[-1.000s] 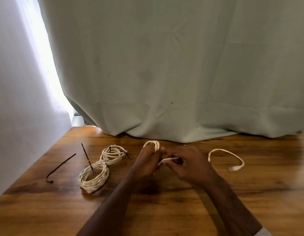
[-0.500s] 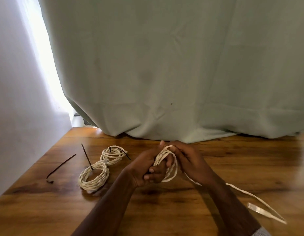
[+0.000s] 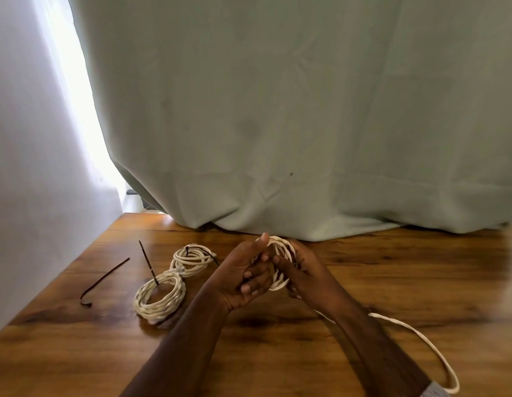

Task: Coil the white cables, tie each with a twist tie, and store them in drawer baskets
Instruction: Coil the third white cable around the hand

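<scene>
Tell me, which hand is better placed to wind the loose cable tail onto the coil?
Right. The right hand is beside the coil, and the loose tail trails off past its wrist. The left hand grips the coil.

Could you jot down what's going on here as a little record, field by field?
surface: wooden table
backdrop: pale curtain
left hand: holds the cable loops
right hand: wraps cable around them
loose tail: trails to the right
finished coils: tied coil, second coil with tie poking up
spare tie: lying at left
</scene>
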A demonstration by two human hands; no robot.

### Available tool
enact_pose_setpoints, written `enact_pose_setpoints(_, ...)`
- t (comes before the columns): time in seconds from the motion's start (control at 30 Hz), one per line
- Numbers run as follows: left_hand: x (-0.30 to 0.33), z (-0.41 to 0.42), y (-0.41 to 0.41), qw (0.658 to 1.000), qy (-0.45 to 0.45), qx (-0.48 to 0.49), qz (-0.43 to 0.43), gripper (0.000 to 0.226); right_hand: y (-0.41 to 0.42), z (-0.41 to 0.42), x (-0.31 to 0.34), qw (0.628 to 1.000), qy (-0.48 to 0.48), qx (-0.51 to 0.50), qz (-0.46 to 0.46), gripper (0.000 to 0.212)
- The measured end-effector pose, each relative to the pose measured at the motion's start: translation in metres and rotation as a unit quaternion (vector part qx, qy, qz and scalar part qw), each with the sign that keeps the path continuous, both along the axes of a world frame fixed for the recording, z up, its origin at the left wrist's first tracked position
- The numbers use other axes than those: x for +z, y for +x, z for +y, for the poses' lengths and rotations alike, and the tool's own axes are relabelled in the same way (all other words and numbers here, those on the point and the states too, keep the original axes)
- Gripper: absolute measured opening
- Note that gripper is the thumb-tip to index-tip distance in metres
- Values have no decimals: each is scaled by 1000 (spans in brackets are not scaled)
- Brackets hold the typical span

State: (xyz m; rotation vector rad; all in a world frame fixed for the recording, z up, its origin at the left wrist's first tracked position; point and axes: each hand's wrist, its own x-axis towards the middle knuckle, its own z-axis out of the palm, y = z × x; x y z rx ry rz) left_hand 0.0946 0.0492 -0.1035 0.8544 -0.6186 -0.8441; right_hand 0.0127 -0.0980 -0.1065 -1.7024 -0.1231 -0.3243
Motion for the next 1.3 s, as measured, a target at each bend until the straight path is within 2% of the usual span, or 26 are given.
enact_pose_setpoints(0.1, -3, -3, 2, 997, 11, 75, -19, 37, 1, 1, -2, 1000, -1, -29, 10, 13)
enact_pose_setpoints(0.17, -4, -3, 5, 996, 12, 80, -25, 37, 2, 3, -3, 999, 6, -32, 15, 16)
enact_pose_setpoints(0.37, 0, -2, 6, 1000, -2, -27, -4, 39, 2, 7, -2, 997, 63, -42, 28, 16)
enact_pose_setpoints(0.57, 1, -2, 5, 999, -22, -32, 7, 39, 3, 9, -1, 996, 76, -38, 16, 20)
enact_pose_setpoints(0.7, 1, -11, -1, 997, -39, -50, 39, 43, 1, 7, 7, 995, 81, -61, -23, 39)
enact_pose_setpoints(0.83, -3, -15, -5, 996, -37, -79, 28, 43, 5, 3, 5, 991, 115, -55, -36, 51)
enact_pose_setpoints(0.93, -1, -15, -9, 997, -30, -71, 7, 41, 6, 1, 4, 993, 103, -62, -21, 63)
enact_pose_setpoints(1.17, 2, -14, -8, 1000, -9, -9, 17, 40, 7, -11, 4, 990, 126, -68, 1, 47)
enact_pose_setpoints(1.3, 8, -7, -8, 998, 17, 27, 57, 45, -2, -26, 8, 992, 101, -72, 2, 18)
